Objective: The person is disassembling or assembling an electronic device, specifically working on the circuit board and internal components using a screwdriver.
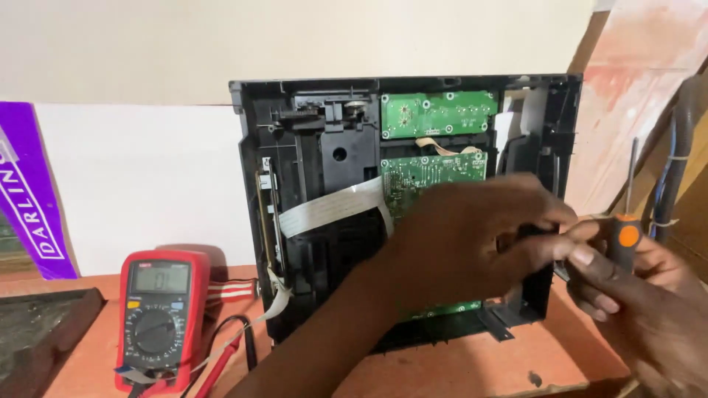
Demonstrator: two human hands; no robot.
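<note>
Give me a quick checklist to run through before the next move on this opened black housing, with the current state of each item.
1. Black housing propped upright against the wall and on the table: ok.
2. Left hand steadying the housing at its right side: ok; it reaches across the lower green circuit board.
3. Right hand gripping the screwdriver by its orange and black handle, shaft up: ok.
4. Screwdriver tip seated on a screw: not ok; it points up, away from the housing.
5. White ribbon cable out of the hands' way: ok.
6. Red multimeter leads clear of the housing: cannot tell.
</note>
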